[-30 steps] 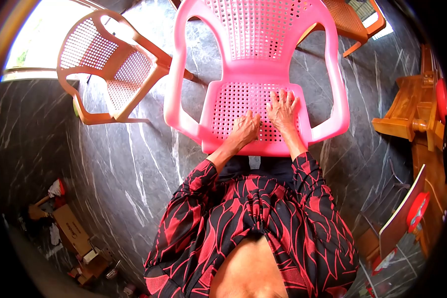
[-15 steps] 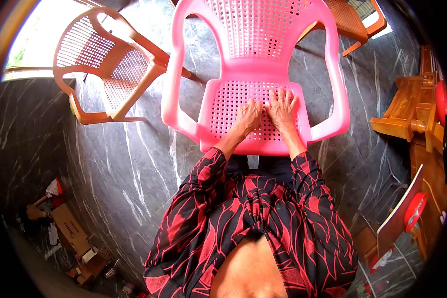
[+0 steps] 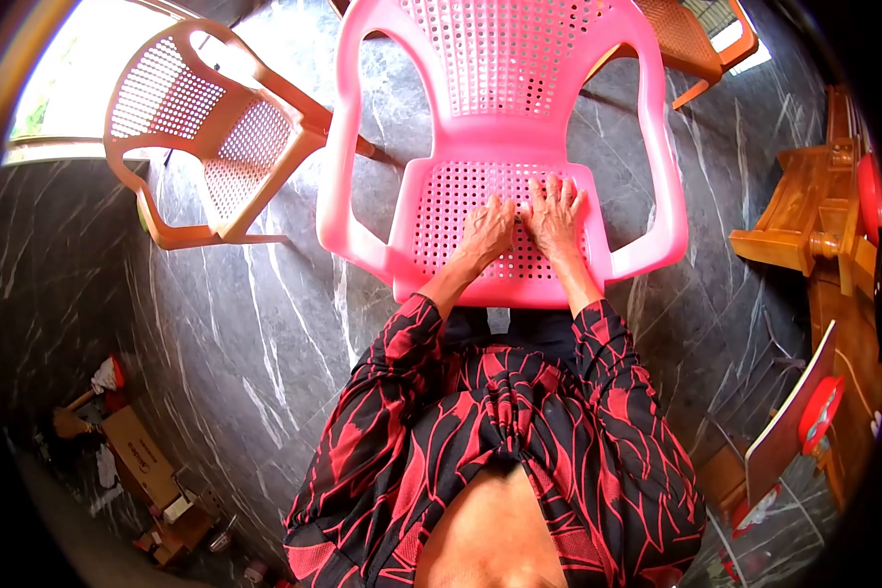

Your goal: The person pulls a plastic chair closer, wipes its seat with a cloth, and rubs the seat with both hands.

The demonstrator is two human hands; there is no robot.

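A pink plastic chair [image 3: 500, 137] with a perforated seat and back stands in front of me, facing me. My left hand [image 3: 488, 233] rests palm down on the seat, its fingers slightly bent and pointing away from me. Close beside it, my right hand [image 3: 555, 218] lies flat on the right part of the seat with fingers extended and a little apart. The two thumbs nearly meet. No object shows in either hand, though the palms are hidden.
A brown plastic chair [image 3: 220, 147] stands at the left, and another brown chair [image 3: 691, 44] at the far right. Wooden furniture [image 3: 804, 211] lines the right side. A cardboard box [image 3: 139, 456] with assorted items lies low at the left. The floor [image 3: 265, 333] is dark, veined tile.
Both hands stay in place on the seat. The view has shifted very slightly; nothing else visibly differs.
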